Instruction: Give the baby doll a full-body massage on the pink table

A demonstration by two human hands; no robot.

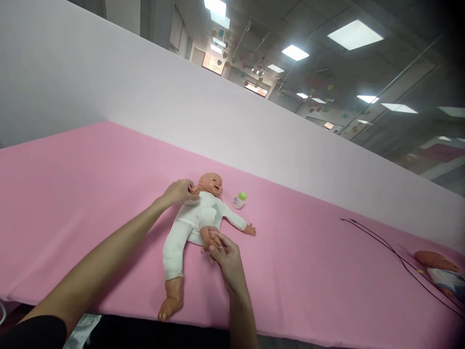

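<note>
Left hand [178,192] — fingers [186,186] curled shut around the raised arm of a baby doll [199,215] lying on its back on pink cloth [90,218]; right hand [227,259] pinching the doll's bent foot [208,237]. Risk: too hard a twist — a popped plastic joint, or a knock against the green-capped bottle [240,199] just beside.

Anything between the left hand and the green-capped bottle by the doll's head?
Yes. The baby doll is in the way: its neck and white-suited shoulder lie between the left hand and the green-capped bottle, which sits on the far side of the doll on the pink cloth.
</note>
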